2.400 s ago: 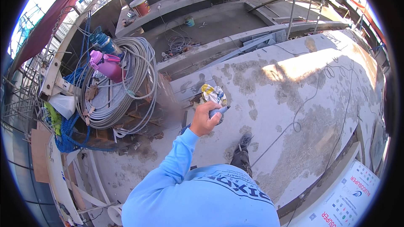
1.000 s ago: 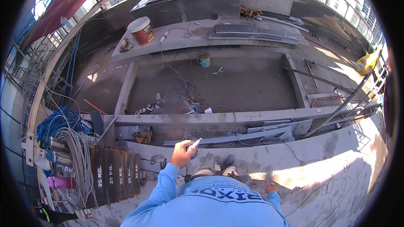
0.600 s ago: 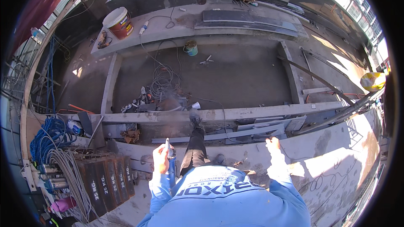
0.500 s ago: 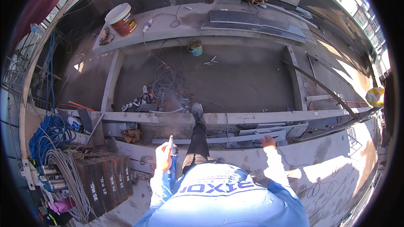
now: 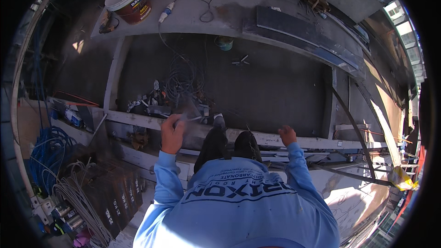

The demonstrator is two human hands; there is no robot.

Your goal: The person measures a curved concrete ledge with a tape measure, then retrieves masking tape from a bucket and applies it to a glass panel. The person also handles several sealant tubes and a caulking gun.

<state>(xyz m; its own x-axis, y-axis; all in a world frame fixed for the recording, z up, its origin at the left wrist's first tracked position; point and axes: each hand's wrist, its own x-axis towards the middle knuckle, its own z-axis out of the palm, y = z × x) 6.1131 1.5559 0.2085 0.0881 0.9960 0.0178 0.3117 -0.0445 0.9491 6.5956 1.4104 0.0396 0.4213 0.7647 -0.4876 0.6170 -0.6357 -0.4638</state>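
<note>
My left hand [image 5: 172, 134] is raised in front of me, thumb and fingers pinched around a thin pale stick-like piece [image 5: 193, 119]. Blur and haze at the fingertips hide its exact kind. Out to the right, my right hand [image 5: 288, 135] has its fingers curled in, and nothing shows in it. Beyond the left hand lie a coiled grey cable [image 5: 181, 80] and a heap of tools and scraps [image 5: 154, 103] on the dark sunken floor. One shoe [image 5: 219, 121] is by the pale concrete ledge [image 5: 138, 120].
A maroon and white bucket [image 5: 131, 4] and dark slabs [image 5: 289, 26] rest on the far platform. A small green pail [image 5: 224, 43] stands in the sunken area. Blue rope [image 5: 50, 149] and dark weight blocks [image 5: 108, 200] are at left. Long bars [image 5: 351, 124] lean at right.
I have moved forward toward the sunken area, and a second leg shows. Both hands have risen in the view. The pale piece in my left hand now points to the right instead of up.
</note>
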